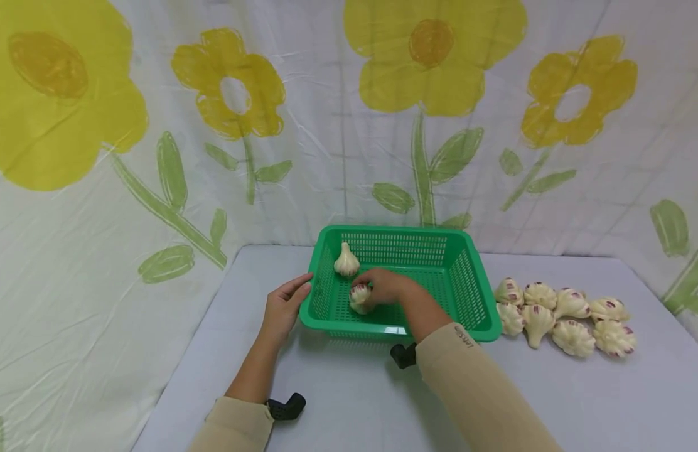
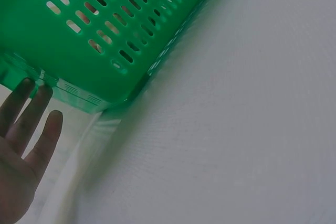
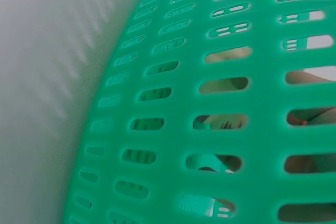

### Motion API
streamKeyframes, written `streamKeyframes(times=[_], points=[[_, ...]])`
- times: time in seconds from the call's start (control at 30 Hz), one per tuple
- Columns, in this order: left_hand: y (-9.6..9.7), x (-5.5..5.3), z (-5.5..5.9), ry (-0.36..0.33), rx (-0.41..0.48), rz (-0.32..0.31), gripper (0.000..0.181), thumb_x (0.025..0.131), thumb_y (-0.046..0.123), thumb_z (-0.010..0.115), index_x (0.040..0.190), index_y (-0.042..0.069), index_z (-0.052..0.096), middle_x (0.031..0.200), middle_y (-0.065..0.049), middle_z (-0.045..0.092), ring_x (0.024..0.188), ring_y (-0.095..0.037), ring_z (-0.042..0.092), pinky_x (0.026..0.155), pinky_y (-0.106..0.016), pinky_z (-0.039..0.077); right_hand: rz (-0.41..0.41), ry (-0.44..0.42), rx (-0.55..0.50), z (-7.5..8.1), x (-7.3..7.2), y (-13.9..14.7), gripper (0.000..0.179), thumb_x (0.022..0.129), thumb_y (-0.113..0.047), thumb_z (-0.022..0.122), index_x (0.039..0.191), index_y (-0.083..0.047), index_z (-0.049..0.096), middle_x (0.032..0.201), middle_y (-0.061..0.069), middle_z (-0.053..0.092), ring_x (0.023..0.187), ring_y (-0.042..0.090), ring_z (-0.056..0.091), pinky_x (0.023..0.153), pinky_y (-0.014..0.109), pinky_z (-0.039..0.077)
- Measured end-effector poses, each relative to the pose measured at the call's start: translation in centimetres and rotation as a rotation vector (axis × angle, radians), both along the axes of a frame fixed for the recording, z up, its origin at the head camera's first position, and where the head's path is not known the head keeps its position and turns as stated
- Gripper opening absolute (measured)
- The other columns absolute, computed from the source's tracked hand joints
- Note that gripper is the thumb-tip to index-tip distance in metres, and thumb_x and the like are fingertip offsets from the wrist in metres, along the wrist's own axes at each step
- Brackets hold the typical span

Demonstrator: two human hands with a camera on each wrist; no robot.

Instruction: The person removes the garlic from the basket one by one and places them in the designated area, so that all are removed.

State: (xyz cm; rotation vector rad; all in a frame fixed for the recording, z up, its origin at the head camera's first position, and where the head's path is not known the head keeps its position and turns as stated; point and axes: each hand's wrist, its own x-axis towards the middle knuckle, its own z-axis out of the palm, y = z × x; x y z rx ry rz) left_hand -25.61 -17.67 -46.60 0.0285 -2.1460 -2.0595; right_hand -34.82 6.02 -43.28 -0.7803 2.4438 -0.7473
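A green plastic basket [image 1: 402,230] with slotted walls stands on the table. In it, my right hand [image 1: 387,287] grips a garlic bulb [image 1: 358,301] with purple streaks, low over the basket floor on the left side. Another garlic bulb [image 1: 346,263] stands upright near the back left corner, its stem pointing up. My left hand [image 1: 281,312] is at the basket's left rim, thumb and fingers extended; the left wrist view shows straight, spread fingers [image 2: 39,111] by the basket's end. In the right wrist view the basket wall [image 3: 178,98] hides most of the right hand.
Several more garlic bulbs [image 1: 572,338] lie in two rough rows on the table, right of the basket. A white tablecloth [image 1: 349,402] covers the table. Behind it hangs a curtain [image 1: 326,157] with painted yellow flowers. Each wrist bears a black camera mount [image 1: 287,408].
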Motion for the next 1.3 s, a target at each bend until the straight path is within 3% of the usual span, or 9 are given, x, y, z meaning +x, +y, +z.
streamKeyframes(times=[0.5, 0.77, 0.97, 1.1, 1.3], points=[[0.0, 0.0, 0.0, 0.009, -0.006, 0.000, 0.038, 0.097, 0.023, 0.064, 0.129, 0.003, 0.064, 0.130, -0.015, 0.063, 0.099, -0.003, 0.065, 0.079, -0.022, 0.056, -0.051, -0.055, -0.018, -0.2, -0.2, 0.2, 0.053, 0.082, -0.015, 0.076, 0.133, -0.017, 0.063, 0.139, 0.008, 0.055, 0.123, 0.026, 0.052, 0.097, 0.044, 0.048], [-0.1, 0.3, -0.5, -0.014, -0.013, -0.004, 0.036, 0.097, 0.022, 0.064, 0.128, 0.003, 0.064, 0.131, -0.016, 0.063, 0.099, -0.002, 0.064, 0.078, -0.022, 0.056, 0.000, 0.046, -0.019, 0.0, 0.3, 0.4, 0.043, 0.087, -0.016, 0.067, 0.129, -0.011, 0.065, 0.132, 0.008, 0.062, 0.119, 0.026, 0.057, 0.094, 0.042, 0.050], [0.0, 0.3, -0.5, 0.010, -0.033, -0.005, 0.036, 0.097, 0.023, 0.064, 0.128, 0.004, 0.065, 0.132, -0.015, 0.063, 0.106, -0.001, 0.062, 0.084, -0.021, 0.054, -0.083, 0.075, -0.078, 1.0, 1.3, 0.6, 0.048, 0.085, -0.023, 0.074, 0.130, -0.010, 0.064, 0.128, 0.008, 0.064, 0.114, 0.026, 0.059, 0.090, 0.042, 0.052], [0.1, 0.3, -0.2, 0.021, -0.053, 0.005, 0.036, 0.097, 0.024, 0.064, 0.127, 0.004, 0.066, 0.132, -0.014, 0.063, 0.109, 0.000, 0.061, 0.086, -0.020, 0.053, -0.084, 0.107, -0.125, 1.8, 2.1, 1.2, 0.048, 0.086, -0.024, 0.074, 0.130, -0.010, 0.063, 0.127, 0.008, 0.064, 0.114, 0.025, 0.059, 0.091, 0.043, 0.051], [0.0, 0.1, 0.1, 0.018, -0.052, 0.003, 0.037, 0.098, 0.023, 0.063, 0.129, 0.003, 0.064, 0.132, -0.016, 0.063, 0.105, 0.002, 0.062, 0.083, -0.020, 0.054, -0.117, 0.147, -0.212, 2.0, 3.5, 3.6, 0.047, 0.088, -0.026, 0.072, 0.130, -0.010, 0.063, 0.121, 0.008, 0.066, 0.102, 0.021, 0.061, 0.082, 0.038, 0.053]])
